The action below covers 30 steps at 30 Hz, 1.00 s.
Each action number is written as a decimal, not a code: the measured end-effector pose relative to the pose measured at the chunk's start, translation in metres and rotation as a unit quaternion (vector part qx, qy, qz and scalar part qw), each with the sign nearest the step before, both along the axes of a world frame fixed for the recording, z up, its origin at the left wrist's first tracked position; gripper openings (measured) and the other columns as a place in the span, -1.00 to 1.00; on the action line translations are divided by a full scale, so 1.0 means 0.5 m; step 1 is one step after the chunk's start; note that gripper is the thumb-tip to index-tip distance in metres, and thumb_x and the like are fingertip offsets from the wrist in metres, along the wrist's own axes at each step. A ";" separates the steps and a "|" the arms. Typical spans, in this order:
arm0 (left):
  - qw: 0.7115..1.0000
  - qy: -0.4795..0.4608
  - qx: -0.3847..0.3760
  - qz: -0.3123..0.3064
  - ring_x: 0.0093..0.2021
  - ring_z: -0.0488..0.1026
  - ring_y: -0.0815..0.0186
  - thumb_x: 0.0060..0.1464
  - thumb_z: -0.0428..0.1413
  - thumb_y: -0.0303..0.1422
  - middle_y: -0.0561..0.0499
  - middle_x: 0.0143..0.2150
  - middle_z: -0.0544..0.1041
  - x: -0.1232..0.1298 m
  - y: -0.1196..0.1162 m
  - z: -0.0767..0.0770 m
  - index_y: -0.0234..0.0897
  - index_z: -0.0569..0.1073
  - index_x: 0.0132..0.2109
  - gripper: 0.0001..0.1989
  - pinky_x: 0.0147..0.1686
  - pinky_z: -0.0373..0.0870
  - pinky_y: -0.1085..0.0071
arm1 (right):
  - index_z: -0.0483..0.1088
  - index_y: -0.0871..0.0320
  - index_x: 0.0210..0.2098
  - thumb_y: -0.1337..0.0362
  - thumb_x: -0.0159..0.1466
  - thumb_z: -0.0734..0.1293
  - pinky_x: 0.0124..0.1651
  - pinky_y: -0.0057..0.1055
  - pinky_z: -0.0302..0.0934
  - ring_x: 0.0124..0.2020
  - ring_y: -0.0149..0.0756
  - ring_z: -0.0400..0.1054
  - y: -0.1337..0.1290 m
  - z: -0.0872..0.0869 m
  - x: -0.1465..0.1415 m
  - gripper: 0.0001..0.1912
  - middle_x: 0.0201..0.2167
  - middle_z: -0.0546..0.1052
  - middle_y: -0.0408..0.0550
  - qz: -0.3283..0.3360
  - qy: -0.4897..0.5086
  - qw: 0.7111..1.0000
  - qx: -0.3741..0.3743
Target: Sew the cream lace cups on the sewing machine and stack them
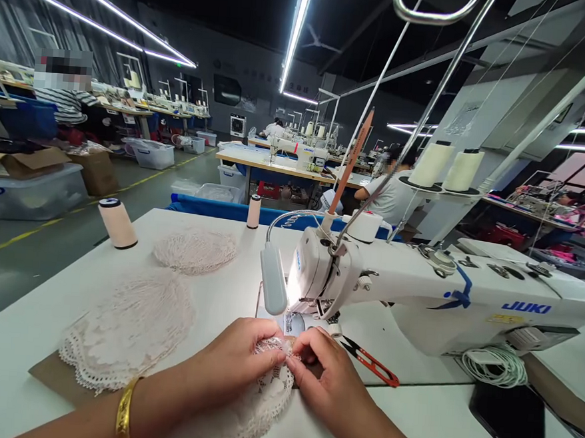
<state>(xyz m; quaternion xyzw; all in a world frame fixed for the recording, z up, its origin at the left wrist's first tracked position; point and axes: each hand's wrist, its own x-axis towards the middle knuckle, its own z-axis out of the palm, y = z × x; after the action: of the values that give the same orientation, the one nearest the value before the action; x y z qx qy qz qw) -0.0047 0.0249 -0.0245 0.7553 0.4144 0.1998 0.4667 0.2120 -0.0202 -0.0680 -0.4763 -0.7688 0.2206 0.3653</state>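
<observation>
Both hands meet just in front of the sewing machine (319, 267), below its lit needle area. My left hand (243, 356) is closed, thumb and fingers pinching a piece of white lace (259, 410) with a scalloped edge. Pinched at the lace's edge beside it is my right hand (329, 375), its fingertips almost touching the left thumb. The lace hangs down under my left forearm toward the table's front. Red-handled thread snips (372, 365) lie right of my right hand. A stack of lace pieces (130, 321) rests on brown card to the left.
A second lace pile (195, 249) and peach thread cones (116, 223) stand at the back left of the white table (17, 360). A lamp (273, 281) hangs beside the needle. Coiled cable (495, 365) and a dark phone-like slab (511, 421) lie right. Other people sit at machines beyond.
</observation>
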 end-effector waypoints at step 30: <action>0.997 -0.001 0.071 0.009 -0.31 0.48 0.25 0.25 0.09 -0.24 0.07 -0.37 0.61 0.011 -0.013 -0.026 -0.24 0.54 -0.33 -0.76 -0.30 0.31 0.40 | 0.41 0.04 -0.25 0.16 0.44 0.27 -0.30 -0.38 0.18 -0.36 -0.27 0.33 0.003 0.007 -0.012 -0.84 -0.39 0.48 -0.18 -0.018 0.076 0.994 -0.078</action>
<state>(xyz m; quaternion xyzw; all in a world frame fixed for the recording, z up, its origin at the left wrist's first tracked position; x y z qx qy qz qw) 0.0009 0.0186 -0.0376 0.7823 0.4056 0.2342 0.4107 0.2063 -0.0188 -0.0645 -0.4990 -0.7106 0.3086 0.3884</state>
